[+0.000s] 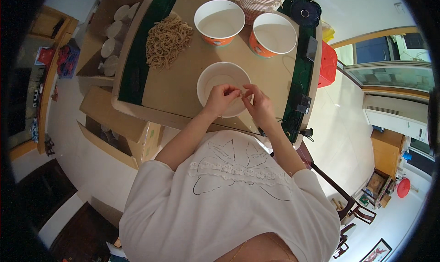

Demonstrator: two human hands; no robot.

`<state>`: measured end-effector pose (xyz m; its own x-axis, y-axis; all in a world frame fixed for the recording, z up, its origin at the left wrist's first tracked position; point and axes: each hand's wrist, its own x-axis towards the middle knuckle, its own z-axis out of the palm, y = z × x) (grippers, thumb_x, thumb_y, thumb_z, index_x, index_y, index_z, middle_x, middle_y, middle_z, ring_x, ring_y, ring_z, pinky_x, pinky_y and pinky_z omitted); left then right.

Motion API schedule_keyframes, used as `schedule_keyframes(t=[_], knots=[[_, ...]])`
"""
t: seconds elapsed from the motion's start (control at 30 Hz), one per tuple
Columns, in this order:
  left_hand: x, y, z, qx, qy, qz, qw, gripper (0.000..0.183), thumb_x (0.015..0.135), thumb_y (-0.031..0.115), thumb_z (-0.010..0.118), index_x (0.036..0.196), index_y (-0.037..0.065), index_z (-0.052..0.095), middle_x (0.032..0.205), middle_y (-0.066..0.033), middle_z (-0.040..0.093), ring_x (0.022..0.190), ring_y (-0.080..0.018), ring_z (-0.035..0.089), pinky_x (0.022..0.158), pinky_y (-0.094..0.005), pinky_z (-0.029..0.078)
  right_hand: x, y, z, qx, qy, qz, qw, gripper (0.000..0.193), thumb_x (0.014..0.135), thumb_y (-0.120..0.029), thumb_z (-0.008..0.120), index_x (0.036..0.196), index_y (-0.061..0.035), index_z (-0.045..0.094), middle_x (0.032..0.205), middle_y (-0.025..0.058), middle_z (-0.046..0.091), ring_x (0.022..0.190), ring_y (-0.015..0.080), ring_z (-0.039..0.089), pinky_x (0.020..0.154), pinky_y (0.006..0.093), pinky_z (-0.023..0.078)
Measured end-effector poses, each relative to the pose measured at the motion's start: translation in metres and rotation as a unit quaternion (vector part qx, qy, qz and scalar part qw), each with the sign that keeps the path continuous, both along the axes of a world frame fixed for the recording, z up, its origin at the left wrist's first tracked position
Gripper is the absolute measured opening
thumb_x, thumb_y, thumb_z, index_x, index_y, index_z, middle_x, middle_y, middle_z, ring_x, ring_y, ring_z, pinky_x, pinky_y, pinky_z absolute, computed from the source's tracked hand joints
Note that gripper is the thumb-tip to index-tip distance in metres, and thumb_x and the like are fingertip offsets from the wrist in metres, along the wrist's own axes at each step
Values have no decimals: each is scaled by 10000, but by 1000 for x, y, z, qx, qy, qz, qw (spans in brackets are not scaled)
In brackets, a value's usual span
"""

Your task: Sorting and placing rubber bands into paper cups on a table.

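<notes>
Both of my hands meet over the front of a white paper bucket, which stands on a sheet of brown cardboard. My left hand is closed in a pinch. Close beside it, with fingertips nearly touching, my right hand pinches too. Whatever lies between the fingers is too small to make out. Behind stand two more paper buckets, one at the centre and another to its right, with orange outsides and white insides. A tangled heap of tan cord lies at the far left.
A tall stack with cord strands rises at the table's back. Along the right edge sit a phone-like dark object and a black adapter. Left of the table are cardboard boxes with white cups; a red container stands right.
</notes>
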<state>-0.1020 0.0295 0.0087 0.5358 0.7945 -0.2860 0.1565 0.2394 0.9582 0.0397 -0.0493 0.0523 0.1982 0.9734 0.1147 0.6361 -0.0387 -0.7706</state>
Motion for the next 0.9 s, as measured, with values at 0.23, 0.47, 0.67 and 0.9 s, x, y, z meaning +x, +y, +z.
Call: schedule_keyframes(t=[0.23, 0.47, 0.67, 0.9], knots=[[1, 3, 20, -103, -10, 14, 995, 112, 845, 88, 604, 889, -13, 623, 812, -53, 655, 734, -92, 606, 651, -220, 483, 1, 0, -6, -18, 31, -18, 999, 273, 771, -41, 649, 1029, -59, 563, 748, 44, 618, 505, 136, 486, 496, 273, 430], [3, -1, 6, 53, 15, -29, 998, 153, 783, 145, 682, 866, 23, 643, 763, -53, 662, 677, -101, 615, 621, -250, 495, -2, 1, -3, -32, 49, -32, 998, 203, 775, -50, 655, 967, -43, 590, 735, 52, 632, 507, 108, 483, 493, 254, 428], [4, -1, -1, 88, 23, -11, 996, 129, 778, 116, 664, 852, 15, 637, 753, -56, 661, 667, -99, 612, 617, -252, 494, -1, 1, -4, -5, 47, -32, 998, 129, 773, -53, 652, 885, -25, 595, 707, 59, 616, 486, 107, 473, 477, 251, 417], [2, -1, -7, 52, -3, -6, 999, 111, 791, 103, 624, 850, 8, 620, 753, -57, 653, 661, -99, 603, 621, -251, 492, -1, 1, -4, -11, 54, -75, 996, 108, 765, -61, 657, 834, -22, 583, 708, 55, 586, 499, 110, 468, 477, 252, 406]])
